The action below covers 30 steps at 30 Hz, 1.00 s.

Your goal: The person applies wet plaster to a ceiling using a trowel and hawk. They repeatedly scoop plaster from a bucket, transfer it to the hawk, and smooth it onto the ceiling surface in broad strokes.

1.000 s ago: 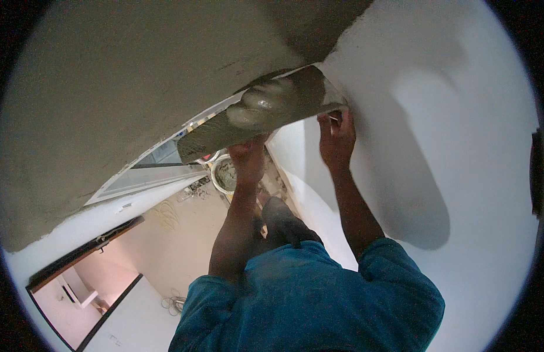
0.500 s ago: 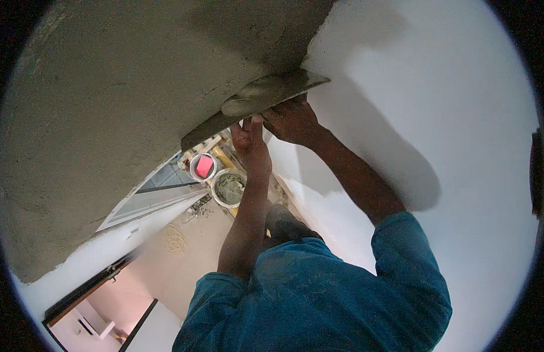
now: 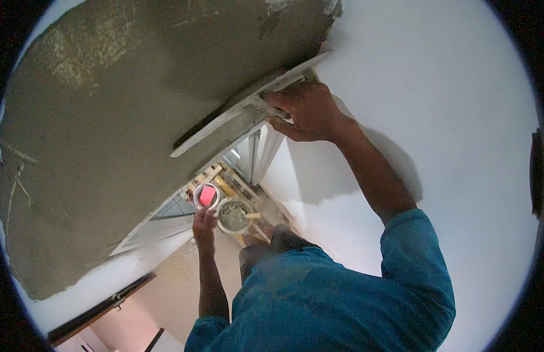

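Observation:
My right hand (image 3: 310, 111) is wrapped round the handle of a long plastering trowel (image 3: 225, 120). The trowel's pale blade lies aslant along the grey wet plaster (image 3: 108, 135), one end beside the white wall. Its upper edge is at the plaster, and a dark shadow runs along it. My left hand (image 3: 205, 222) is off the trowel, lowered at the near side of a white bucket with a pink block (image 3: 207, 195) in it. Its fingers look loosely apart, with nothing visible in them.
A bucket of grey mix (image 3: 234, 216) with a wooden-handled tool (image 3: 252, 215) in it stands below, beside wooden planks (image 3: 210, 174). The smooth white wall (image 3: 448, 117) rises on my right. At lower left is a dark-edged door (image 3: 102, 308).
My left hand has let go of the trowel and dropped toward the buckets. The trowel has turned so its blade edge shows, held by my right hand alone. The view has shifted.

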{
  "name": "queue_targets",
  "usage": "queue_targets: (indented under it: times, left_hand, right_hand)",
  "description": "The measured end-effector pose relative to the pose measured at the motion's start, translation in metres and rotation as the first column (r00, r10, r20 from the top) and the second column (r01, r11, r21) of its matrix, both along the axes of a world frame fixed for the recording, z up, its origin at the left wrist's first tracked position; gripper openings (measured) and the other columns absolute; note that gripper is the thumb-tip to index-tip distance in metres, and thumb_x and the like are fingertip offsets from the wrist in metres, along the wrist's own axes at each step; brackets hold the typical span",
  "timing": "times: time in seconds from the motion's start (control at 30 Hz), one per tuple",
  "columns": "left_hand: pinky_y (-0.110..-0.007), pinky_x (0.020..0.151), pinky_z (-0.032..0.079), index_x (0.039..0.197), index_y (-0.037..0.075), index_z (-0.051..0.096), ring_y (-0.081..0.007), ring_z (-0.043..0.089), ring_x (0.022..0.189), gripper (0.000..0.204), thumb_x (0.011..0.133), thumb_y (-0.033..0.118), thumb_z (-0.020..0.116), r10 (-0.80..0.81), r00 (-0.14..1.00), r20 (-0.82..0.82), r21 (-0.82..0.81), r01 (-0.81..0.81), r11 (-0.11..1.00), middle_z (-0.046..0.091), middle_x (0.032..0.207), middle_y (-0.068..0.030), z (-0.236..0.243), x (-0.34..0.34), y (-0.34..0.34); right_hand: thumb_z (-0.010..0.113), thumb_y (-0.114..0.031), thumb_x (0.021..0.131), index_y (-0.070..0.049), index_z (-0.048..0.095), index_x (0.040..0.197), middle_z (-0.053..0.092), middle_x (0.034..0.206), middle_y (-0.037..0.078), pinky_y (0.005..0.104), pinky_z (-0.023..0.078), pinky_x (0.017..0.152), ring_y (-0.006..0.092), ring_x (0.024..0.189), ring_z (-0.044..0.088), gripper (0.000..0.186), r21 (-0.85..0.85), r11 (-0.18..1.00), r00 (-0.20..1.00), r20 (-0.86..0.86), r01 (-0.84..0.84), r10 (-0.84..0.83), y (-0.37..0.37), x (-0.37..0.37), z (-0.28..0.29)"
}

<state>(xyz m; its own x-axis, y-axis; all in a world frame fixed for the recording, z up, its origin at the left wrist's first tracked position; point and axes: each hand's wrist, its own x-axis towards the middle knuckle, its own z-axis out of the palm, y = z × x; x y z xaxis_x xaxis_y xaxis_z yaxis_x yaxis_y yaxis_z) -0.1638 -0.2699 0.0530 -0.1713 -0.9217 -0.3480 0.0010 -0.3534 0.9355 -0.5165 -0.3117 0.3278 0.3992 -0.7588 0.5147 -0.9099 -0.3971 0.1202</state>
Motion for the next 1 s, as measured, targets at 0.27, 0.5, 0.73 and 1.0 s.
queue_targets:
  times: [0.27,0.5,0.73,1.0]
  left_hand:
    - [-0.026,0.065,0.047,0.116,0.002,0.053,-0.0132,0.059,0.076,0.036,0.091,0.027,0.057,0.134,0.990,0.044,0.160,-0.139,0.977,0.064,0.095,-0.0078,-0.031,0.061,0.042]
    - [-0.025,0.064,0.047,0.116,0.003,0.053,-0.0122,0.059,0.076,0.036,0.092,0.030,0.057,0.198,0.978,0.068,0.153,-0.206,0.966,0.063,0.097,-0.0078,-0.032,0.076,0.045]
    - [-0.024,0.064,0.047,0.114,0.003,0.054,-0.0126,0.060,0.077,0.037,0.093,0.033,0.056,0.223,0.975,0.000,0.136,-0.221,0.966,0.063,0.096,-0.0077,-0.018,0.084,0.043]
    - [-0.026,0.063,0.046,0.112,0.003,0.054,-0.0140,0.060,0.073,0.036,0.092,0.033,0.055,0.348,0.926,0.148,0.120,-0.366,0.923,0.063,0.095,-0.0075,-0.045,0.134,0.081]
  right_hand:
    - [0.064,-0.050,0.080,-0.015,0.065,0.107,0.065,0.065,0.009,0.0381,0.052,0.063,0.0245,0.061,0.065,0.045,0.019,0.994,0.990,-0.094,0.107,-0.104,-0.009,-0.001,0.076]
    - [0.065,-0.057,0.077,-0.016,0.064,0.111,0.067,0.090,0.011,0.0374,0.052,0.066,0.0242,0.077,0.066,0.053,-0.109,0.965,0.950,-0.180,0.237,-0.253,-0.019,0.004,0.121]
    - [0.062,-0.041,0.086,-0.007,0.062,0.114,0.067,0.097,0.012,0.0383,0.052,0.081,0.0257,0.090,0.064,0.043,0.092,0.962,0.916,0.293,0.258,-0.273,0.000,0.023,0.192]
    - [0.063,-0.025,0.085,-0.009,0.057,0.111,0.063,0.092,0.011,0.0447,0.044,0.086,0.0280,0.086,0.061,0.031,0.137,0.951,0.960,-0.077,0.278,-0.269,0.074,0.037,0.027]
